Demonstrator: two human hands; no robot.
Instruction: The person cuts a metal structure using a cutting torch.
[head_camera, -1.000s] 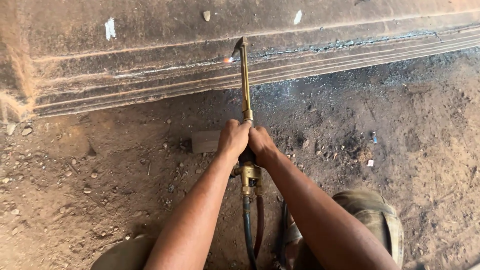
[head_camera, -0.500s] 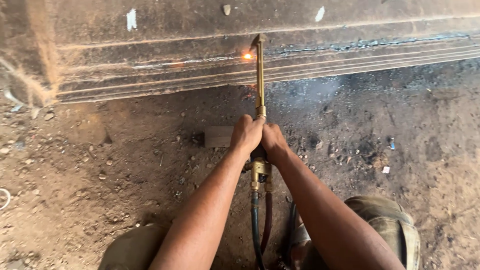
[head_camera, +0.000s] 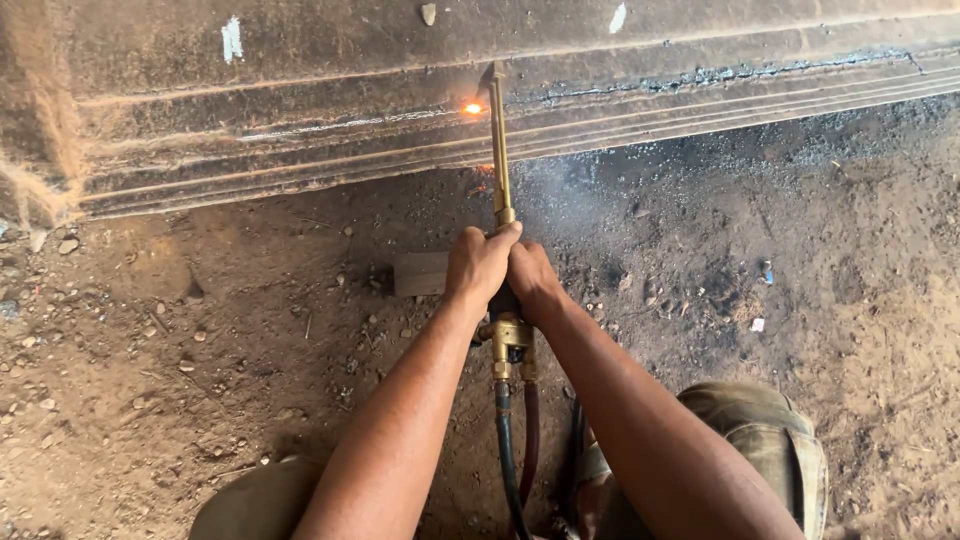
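Bare dirt ground (head_camera: 200, 330) fills the lower two thirds of the frame, reddish brown, littered with small stones at left. Rusty steel beam (head_camera: 300, 120) runs across the whole top, ridged lengthwise. White paint patch (head_camera: 231, 39) on it at upper left; a second white patch (head_camera: 618, 17) at upper right of centre. Small flat grey block (head_camera: 420, 273) lies on the dirt just left of the hands.

Left hand (head_camera: 478, 265) clenched around the brass cutting torch (head_camera: 499, 160); right hand (head_camera: 532, 278) clenched around the same shaft, the two touching, centre frame. Torch points up the frame, its tip at the beam; orange glow (head_camera: 472, 108) just left of the tip. Dark cut line (head_camera: 720, 75) runs rightward along the beam from the tip. Two hoses (head_camera: 515, 440), one black, one dark red, drop from the brass valve body to the bottom edge.

Soot-darkened dirt right of centre. Tiny blue scrap (head_camera: 766, 270) and white scrap (head_camera: 758, 324) at right. Knee in khaki cloth (head_camera: 760, 440) at lower right.
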